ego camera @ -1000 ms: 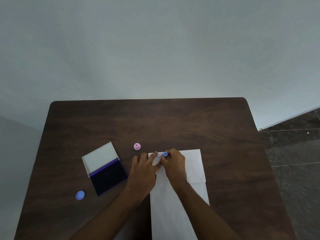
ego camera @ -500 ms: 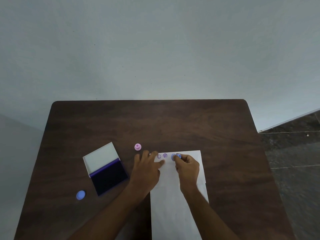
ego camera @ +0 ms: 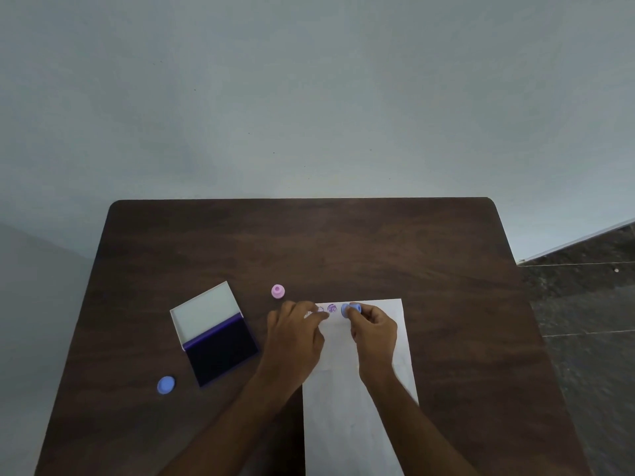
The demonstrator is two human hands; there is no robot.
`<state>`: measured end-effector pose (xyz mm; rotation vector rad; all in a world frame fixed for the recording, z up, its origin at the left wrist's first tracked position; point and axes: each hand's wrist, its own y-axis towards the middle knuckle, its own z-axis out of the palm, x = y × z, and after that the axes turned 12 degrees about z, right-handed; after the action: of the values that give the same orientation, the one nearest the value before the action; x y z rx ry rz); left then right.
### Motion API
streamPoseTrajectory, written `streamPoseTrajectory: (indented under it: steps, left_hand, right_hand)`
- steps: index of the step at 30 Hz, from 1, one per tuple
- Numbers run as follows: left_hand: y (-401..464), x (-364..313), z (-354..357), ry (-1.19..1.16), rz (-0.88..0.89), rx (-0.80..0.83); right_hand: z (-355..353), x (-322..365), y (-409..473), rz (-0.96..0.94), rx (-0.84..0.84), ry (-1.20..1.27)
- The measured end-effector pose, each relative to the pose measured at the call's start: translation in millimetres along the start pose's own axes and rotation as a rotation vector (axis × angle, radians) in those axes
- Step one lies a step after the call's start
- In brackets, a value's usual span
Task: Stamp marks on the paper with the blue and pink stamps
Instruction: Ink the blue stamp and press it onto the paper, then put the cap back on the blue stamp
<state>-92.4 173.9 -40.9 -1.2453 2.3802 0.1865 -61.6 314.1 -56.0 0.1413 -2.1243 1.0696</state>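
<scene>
Blue stamp pinched by right hand; left hand flat on paper.

Dark wooden table; pale grey wall; dark tiled floor.

On the counter in front of you, the paper lay right of centre, running off the near edge. Your left hand rested on the paper's far left corner, and your right hand sat on it just to the right, its fingers around a stamp at the far edge. Two stamped marks lay between the hands. Another stamp stood beyond the left hand. The open ink pad lay further left, a cap nearer and left of it.
</scene>
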Motion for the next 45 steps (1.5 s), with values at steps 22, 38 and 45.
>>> streamPoseTrajectory:
  steps: [22,38,45]
  left_hand:
    - [-81.3,50.4,-40.4,-0.359,-0.408,-0.377]
    - [-181.7,131.8,-24.1,-0.306,-0.768,-0.486]
    - [-181.3,140.0,-16.8,-0.344,-0.731,-0.469]
  right_hand:
    - [42.9,14.0,-68.1,-0.241,0.31,-0.102]
    - [95.8,3.4,-114.1,-0.26,0.585,-0.304]
    - [100.2,2.1,-119.3,-0.271,0.575,-0.322]
